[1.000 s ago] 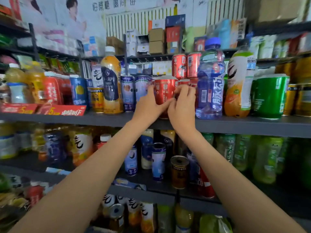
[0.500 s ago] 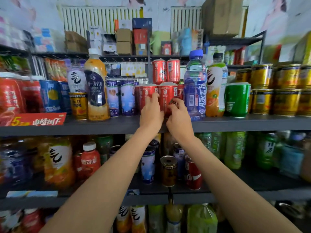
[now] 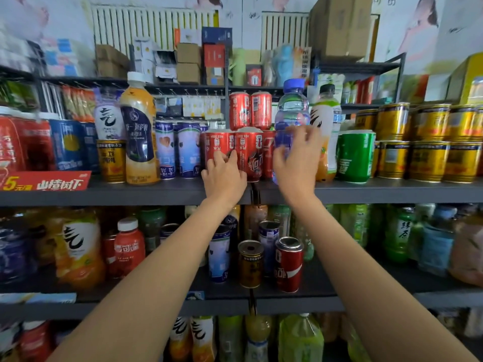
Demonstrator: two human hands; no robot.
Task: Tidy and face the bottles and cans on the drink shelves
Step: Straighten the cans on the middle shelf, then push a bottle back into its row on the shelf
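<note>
**Status: Red Can Row Under Adjustment, Upper Drink Shelf**

**Task item.** Two red cans stand upright, side by side and touching, at the front edge of the upper shelf. The left red can and the right red can both show printed label text rather than the main logo, so by judgement neither is fully faced. Two more red cans are stacked on top, behind them. A third red can stands just beside the right one, partly hidden.

**Progress.** The gold cans at right appear stacked in even rows. The blue-capped water bottle and the orange juice bottle stand upright. On the lower shelf several cans sit at mixed angles and depths; this level appears still to need work. Most of the task is judged outstanding.

**Hand pose.** The left hand is raised to the low front of the two red cans, fingers curled, fingertips at the seam between them; whether it truly grips one cannot be told. The right hand is spread with relaxed, parted fingers in front of the water bottle's label, holding nothing; contact with it cannot be confirmed. Both forearms extend upward from below the frame.
</note>
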